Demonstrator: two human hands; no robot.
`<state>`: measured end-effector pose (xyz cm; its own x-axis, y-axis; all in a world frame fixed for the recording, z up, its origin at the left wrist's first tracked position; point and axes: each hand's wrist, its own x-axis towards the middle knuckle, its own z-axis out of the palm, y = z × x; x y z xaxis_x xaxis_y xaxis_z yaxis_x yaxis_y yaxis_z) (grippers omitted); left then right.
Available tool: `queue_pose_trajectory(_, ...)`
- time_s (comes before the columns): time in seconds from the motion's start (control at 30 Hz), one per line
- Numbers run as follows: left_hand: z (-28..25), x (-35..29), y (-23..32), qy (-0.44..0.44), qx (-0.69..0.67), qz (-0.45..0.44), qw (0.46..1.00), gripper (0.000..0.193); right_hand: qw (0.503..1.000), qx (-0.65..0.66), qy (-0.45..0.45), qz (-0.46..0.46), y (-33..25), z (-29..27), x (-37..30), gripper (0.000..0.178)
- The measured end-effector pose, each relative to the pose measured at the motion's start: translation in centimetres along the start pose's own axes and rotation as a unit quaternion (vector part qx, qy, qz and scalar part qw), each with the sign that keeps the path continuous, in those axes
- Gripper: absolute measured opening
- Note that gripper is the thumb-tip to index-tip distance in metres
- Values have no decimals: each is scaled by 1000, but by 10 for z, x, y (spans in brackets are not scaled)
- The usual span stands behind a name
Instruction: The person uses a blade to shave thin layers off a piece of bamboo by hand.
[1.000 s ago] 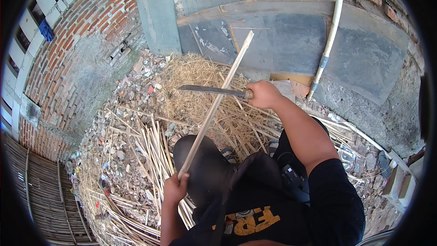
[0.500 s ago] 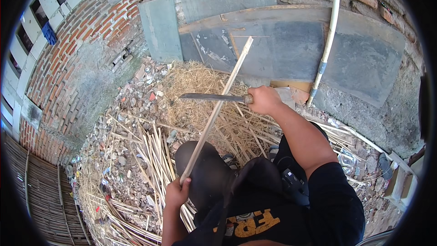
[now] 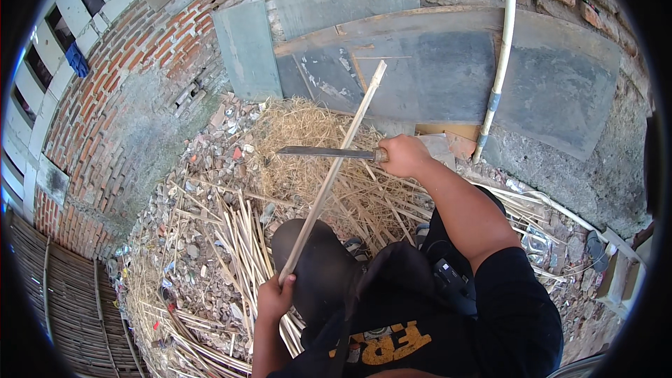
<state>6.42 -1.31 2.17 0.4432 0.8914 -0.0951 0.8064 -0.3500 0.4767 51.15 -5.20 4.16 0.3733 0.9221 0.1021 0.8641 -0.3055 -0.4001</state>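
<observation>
My left hand (image 3: 276, 297) is wrapped round the lower end of a long pale bamboo strip (image 3: 316, 204), which slants up and away to the right past my knee. In my right hand (image 3: 404, 156) is the handle of a machete (image 3: 329, 152), its dark blade pointing left. The blade crosses the upper half of the strip and looks to be against it; whether it cuts into the strip I cannot tell. Beneath them lies a heap of thin straw-coloured shavings (image 3: 297, 126).
Several cut bamboo strips (image 3: 241, 241) lie on the rubble ground to my left. Grey boards (image 3: 448, 63) lean on the far wall beside a white pipe (image 3: 501, 56). A woven bamboo screen (image 3: 70, 301) stands at lower left, a wooden frame (image 3: 621, 276) at right.
The view has shifted slightly. My hands, the machete and the bamboo strip keep nearly the same places relative to each other.
</observation>
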Motion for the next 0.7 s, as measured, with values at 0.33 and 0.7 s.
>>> queue_pose_trajectory(0.33,0,1,-1,0,-4,5,1000,56,1000,4,-25,8,-3,0,-1,31)
queue_pose_trajectory(0.7,5,4,-12,1,-9,11,1000,58,1000,15,-6,-8,4,12,3,31)
